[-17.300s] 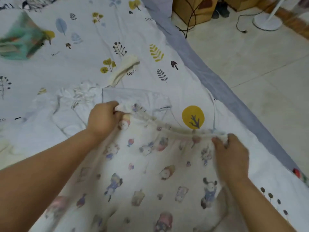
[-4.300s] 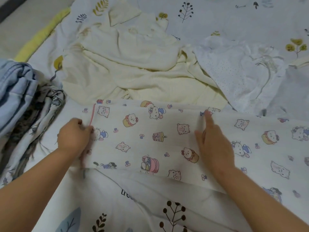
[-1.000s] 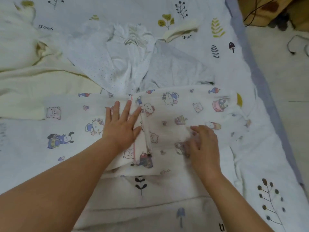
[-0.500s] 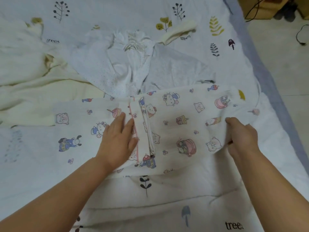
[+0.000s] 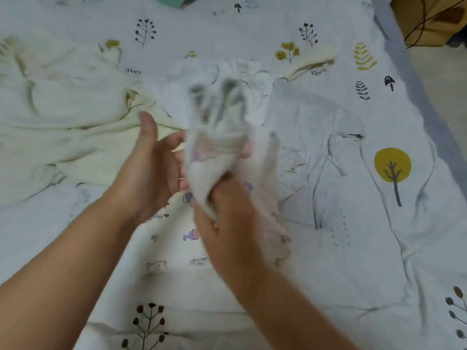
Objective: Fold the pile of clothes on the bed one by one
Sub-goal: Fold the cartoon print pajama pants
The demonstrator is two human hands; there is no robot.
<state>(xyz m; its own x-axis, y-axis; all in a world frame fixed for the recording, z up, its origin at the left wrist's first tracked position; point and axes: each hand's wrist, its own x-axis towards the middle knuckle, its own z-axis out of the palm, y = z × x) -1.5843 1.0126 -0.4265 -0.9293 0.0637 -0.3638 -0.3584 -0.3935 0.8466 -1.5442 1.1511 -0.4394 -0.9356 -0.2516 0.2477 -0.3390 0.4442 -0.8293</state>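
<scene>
Lifted since before: cartoon-print garment | right hand clutches it | left hand open

At upper right you see pale tiled floor. A brown cardboard box stands there, black cable across it.

Cartoon-print garment was motion-blurred; right hand fingers were hidden in it. Teal garment was cut off.

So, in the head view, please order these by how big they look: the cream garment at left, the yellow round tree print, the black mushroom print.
1. cream garment, clearly the largest.
2. yellow round tree print.
3. black mushroom print, the smallest.
</scene>
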